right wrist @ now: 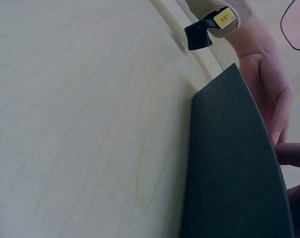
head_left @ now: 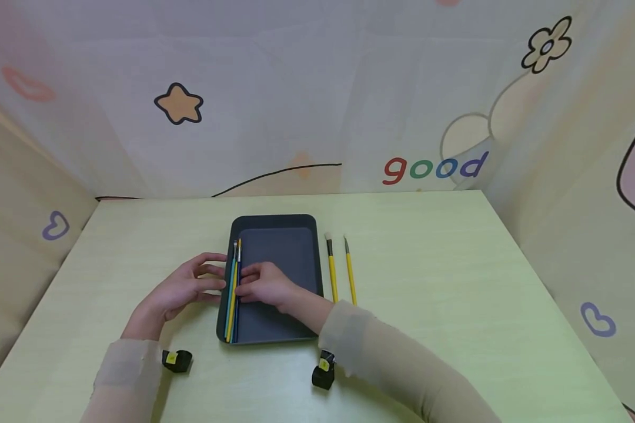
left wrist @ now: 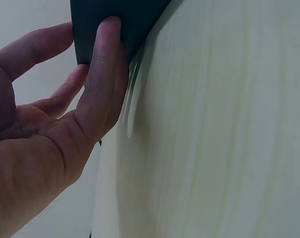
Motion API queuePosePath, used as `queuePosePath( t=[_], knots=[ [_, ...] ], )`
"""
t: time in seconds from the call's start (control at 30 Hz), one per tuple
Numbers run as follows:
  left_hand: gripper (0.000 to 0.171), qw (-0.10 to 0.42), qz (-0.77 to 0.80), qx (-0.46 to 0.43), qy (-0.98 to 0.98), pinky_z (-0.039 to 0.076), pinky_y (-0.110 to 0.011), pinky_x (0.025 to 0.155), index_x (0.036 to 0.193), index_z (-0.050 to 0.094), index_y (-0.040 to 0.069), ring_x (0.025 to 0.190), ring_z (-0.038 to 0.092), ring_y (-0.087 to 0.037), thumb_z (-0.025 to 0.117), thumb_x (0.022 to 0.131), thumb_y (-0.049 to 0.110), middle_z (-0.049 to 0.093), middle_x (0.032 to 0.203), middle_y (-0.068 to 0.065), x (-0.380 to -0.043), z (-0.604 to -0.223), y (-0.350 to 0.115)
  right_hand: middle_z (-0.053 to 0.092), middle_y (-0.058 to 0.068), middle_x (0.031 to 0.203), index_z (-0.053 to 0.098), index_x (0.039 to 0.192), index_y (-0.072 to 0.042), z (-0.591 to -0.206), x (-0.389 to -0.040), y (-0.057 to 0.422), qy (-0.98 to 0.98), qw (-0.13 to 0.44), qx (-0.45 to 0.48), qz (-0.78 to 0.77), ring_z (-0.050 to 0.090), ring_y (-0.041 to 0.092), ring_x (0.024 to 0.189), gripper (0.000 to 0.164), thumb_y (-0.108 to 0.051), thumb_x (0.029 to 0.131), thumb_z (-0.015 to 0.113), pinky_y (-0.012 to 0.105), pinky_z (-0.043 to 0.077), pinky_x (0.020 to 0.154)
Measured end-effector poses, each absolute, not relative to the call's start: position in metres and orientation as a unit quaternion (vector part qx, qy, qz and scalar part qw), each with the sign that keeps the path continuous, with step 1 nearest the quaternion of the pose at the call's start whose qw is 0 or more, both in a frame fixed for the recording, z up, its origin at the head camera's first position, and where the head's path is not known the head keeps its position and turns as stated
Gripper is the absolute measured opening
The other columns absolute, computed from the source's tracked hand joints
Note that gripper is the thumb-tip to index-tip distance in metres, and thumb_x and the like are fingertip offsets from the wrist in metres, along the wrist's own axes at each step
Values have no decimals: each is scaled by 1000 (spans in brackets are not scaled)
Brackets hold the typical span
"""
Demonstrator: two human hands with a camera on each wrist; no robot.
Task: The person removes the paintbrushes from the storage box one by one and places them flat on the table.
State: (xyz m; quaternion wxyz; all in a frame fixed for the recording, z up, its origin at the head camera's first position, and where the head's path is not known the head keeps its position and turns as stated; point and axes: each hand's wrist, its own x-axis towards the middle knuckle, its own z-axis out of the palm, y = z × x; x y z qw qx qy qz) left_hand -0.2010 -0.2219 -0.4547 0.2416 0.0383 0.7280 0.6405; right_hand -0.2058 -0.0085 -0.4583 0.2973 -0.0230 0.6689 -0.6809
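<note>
A dark rectangular tray (head_left: 275,220) lies on the table with a teal paintbrush (head_left: 230,288), a yellow paintbrush (head_left: 233,294) and a dark blue paintbrush (head_left: 237,320) side by side along its left wall, bristles away from me. My left hand (head_left: 182,285) touches the outside of that wall with spread, fairly straight fingers (left wrist: 102,64). Reaching over the tray from the right, my right hand (head_left: 270,288) pinches the dark blue paintbrush near mid-handle. In the right wrist view the tray wall (right wrist: 234,163) hides most of the right hand's fingers.
Two yellow-handled paintbrushes, one with a flat tip (head_left: 331,267) and one with a pointed tip (head_left: 350,267), lie on the table (head_left: 428,276) right of the tray. Black wrist-worn devices (head_left: 177,361) stick out beside both sleeves. A printed curtain (head_left: 296,88) hangs behind the table.
</note>
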Motion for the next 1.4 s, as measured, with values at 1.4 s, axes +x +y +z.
queuePosePath(
  t=[1.4],
  knots=[
    [65,237,627,29,742,59,-44,89,155,32,1,106,61,-31,64,99,3,47,135,-29,-201,-456,-222,64,22,123,55,135,0,-423,-193,50,674,259,38,-690,69,27,97,40,3,96,66,40,62,76]
  ],
)
